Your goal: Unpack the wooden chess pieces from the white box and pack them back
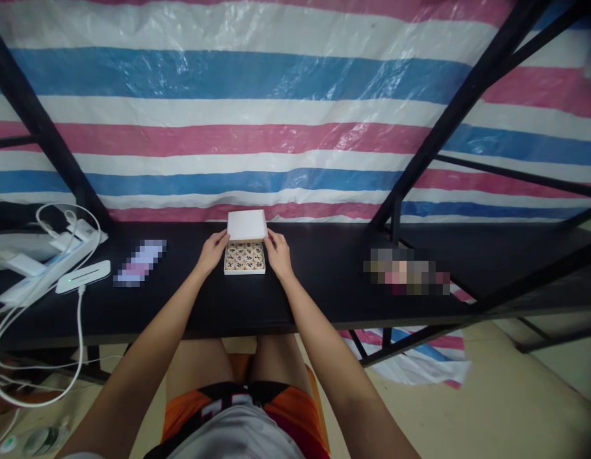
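On the table [324, 293] before you, a small open box [245, 258] sits at centre, filled with round pieces [245, 256] laid in rows, its lid [247, 224] lying just behind it and touching its far edge. Your left hand [211, 252] rests against the box's left side, your right hand [277, 252] against its right. Well to the left lie a flat device [83, 276] and, beyond it at the table's left end, a cluster of adapters [60, 245] (cables [18, 319] loop from them over the near edge toward the floor). A striped tarpaulin [276, 95] hangs behind the table. Frame bars [448, 127] rise at the right.
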